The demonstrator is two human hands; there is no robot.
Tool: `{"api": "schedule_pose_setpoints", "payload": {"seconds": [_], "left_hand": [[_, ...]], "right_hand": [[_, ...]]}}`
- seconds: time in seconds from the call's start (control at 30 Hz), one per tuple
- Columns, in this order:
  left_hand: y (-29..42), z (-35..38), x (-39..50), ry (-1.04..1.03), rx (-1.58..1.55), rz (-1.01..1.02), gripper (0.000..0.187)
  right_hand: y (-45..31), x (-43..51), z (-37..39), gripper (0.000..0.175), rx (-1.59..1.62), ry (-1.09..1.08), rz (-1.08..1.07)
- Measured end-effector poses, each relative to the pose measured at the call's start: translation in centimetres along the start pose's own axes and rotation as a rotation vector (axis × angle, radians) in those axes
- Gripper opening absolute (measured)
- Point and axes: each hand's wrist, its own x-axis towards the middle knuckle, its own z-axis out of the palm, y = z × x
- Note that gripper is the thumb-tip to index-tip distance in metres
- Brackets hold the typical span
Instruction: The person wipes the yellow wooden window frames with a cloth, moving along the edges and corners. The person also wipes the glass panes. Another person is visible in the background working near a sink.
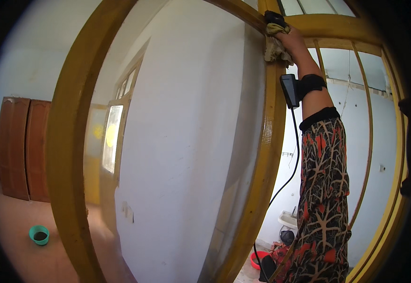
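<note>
My right hand (292, 39) is raised high and closed around a crumpled, dirty rag (277, 51). A bunched dark part (274, 18) shows above the fingers; whether it belongs to the rag I cannot tell. The rag lies against the upper part of a yellow-brown painted wooden post (269, 131), where it meets a crossbar (329, 27). On my right wrist a black strap holds a black box-shaped device (290, 91), and a black cable (295, 152) hangs from it. A patterned sleeve (324, 191) covers the forearm. My left hand is out of view.
Thin vertical bars (367, 106) cross the opening at right. Beyond it a person (284, 251) crouches by a red basin (259, 260) under a wall sink (288, 219). At left, another frame upright (65, 141) stands before a green bucket (39, 235) of dark liquid and brown wooden panels (14, 148).
</note>
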Motion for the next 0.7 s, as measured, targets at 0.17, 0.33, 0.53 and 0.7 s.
{"api": "schedule_pose_setpoints", "payload": {"seconds": [0.17,0.33,0.53,0.7], "left_hand": [[0.3,0.3,0.0,-0.005,-0.013,-0.024,0.038],[0.5,0.8,-0.1,-0.005,-0.003,0.043,0.036],[0.8,1.2,-0.1,-0.083,-0.048,0.06,0.032],[1.8,1.8,-0.6,-0.11,0.112,-0.01,0.034]], "right_hand": [[-1.0,0.0,0.7,0.051,-0.25,-0.01,-0.181],[-1.3,-0.3,-0.1,0.058,-0.226,-0.036,-0.06],[-4.4,-1.4,2.1,0.076,-0.229,0.029,0.141],[-9.1,-1.4,7.4,0.062,-0.468,0.136,-0.1]]}}
